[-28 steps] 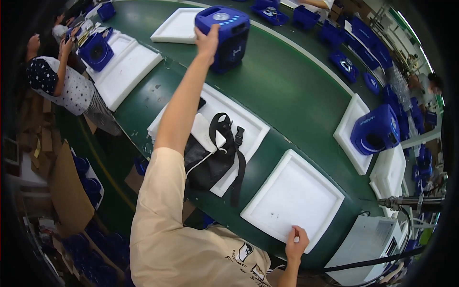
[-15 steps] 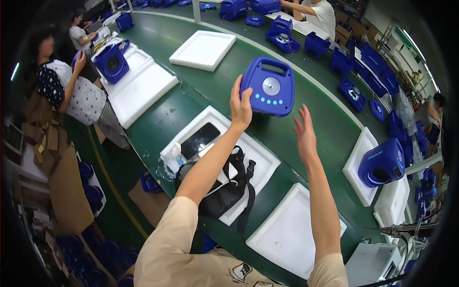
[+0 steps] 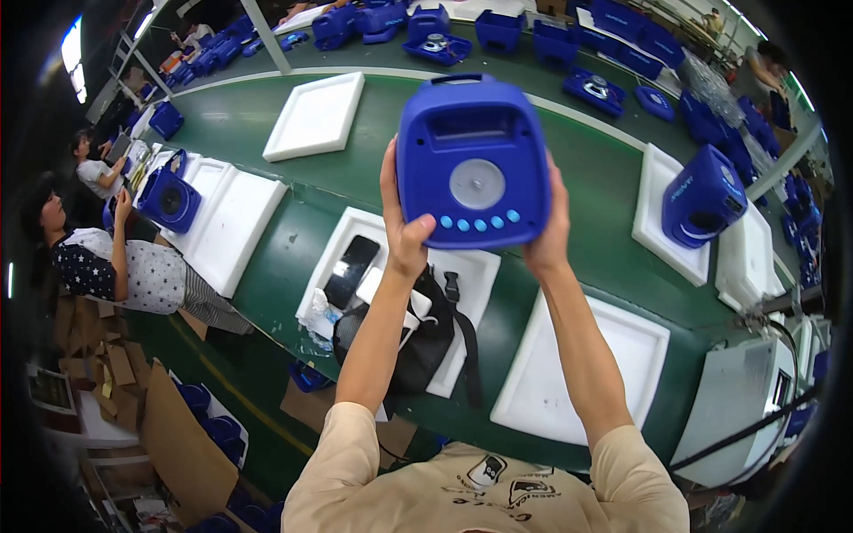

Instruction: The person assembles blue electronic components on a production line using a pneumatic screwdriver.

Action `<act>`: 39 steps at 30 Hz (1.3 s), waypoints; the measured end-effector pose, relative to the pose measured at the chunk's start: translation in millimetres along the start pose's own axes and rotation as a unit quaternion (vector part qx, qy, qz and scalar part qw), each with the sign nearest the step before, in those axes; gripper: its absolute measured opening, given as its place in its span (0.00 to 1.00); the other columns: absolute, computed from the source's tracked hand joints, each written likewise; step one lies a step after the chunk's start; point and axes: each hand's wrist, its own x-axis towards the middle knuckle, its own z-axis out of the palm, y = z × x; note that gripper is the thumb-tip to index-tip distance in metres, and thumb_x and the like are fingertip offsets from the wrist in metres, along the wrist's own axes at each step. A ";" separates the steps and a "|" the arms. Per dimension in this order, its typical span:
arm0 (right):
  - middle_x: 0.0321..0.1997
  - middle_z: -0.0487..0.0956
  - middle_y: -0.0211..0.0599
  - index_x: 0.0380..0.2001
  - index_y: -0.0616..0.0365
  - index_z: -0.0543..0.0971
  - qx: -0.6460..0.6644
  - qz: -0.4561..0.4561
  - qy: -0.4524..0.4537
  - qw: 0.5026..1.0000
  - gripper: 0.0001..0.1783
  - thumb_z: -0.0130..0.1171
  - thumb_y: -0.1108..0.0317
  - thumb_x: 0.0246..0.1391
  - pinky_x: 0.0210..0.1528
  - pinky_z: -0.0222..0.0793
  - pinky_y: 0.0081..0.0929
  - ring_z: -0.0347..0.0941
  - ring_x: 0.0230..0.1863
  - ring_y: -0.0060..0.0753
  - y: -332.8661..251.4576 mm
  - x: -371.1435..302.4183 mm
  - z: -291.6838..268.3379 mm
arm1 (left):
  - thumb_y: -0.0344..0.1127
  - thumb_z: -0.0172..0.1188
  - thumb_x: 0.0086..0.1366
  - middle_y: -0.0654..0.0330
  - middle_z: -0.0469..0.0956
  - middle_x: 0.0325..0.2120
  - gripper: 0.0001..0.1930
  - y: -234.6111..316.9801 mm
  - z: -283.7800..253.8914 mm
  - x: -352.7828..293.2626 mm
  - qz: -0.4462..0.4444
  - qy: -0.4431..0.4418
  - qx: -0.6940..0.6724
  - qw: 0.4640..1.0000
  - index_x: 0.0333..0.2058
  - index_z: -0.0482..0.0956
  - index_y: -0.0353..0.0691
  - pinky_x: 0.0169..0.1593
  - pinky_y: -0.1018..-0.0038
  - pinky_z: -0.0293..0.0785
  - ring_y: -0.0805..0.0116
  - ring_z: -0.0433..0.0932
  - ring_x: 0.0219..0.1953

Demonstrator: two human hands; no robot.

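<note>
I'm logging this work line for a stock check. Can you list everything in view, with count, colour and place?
Speaker housing: one, blue, held up between both hands.
Foam trays: several, white, along the green conveyor.
Black bag: one, on the tray below the hands.
Dark phone-like slab: one, same tray.
Other blue housings: many, right and far side.
Seated co-worker: one, left.
Left hand: grips housing's left edge.
Right hand: grips right edge.

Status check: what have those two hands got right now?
Left hand and right hand clamp blue speaker box by its sides. Held above green table. Nothing in the way.
</note>
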 end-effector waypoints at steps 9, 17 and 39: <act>0.63 0.77 0.37 0.66 0.55 0.71 0.032 -0.088 0.157 0.983 0.33 0.34 0.42 0.75 0.69 0.67 0.35 0.74 0.63 0.32 -113.4 -204.1 -48.3 | 0.53 0.65 0.56 0.49 0.43 0.78 0.58 135.7 113.1 -103.0 -0.099 -0.115 -0.064 0.986 0.77 0.42 0.38 0.77 0.60 0.48 0.53 0.50 0.77; 0.60 0.78 0.37 0.61 0.55 0.73 -0.215 -0.088 0.221 0.947 0.32 0.34 0.42 0.74 0.64 0.71 0.36 0.76 0.60 0.35 -159.8 -347.9 -87.5 | 0.47 0.63 0.62 0.43 0.42 0.77 0.52 162.9 173.1 -216.6 -0.160 -0.178 0.003 0.971 0.76 0.43 0.34 0.78 0.59 0.40 0.50 0.43 0.79; 0.69 0.69 0.52 0.71 0.62 0.62 -0.150 0.047 0.238 0.958 0.38 0.38 0.42 0.71 0.65 0.72 0.44 0.71 0.66 0.47 -120.3 -380.2 -156.8 | 0.47 0.63 0.63 0.42 0.42 0.77 0.52 118.5 193.4 -269.4 -0.337 -0.075 -0.031 0.938 0.75 0.43 0.28 0.77 0.60 0.45 0.51 0.46 0.79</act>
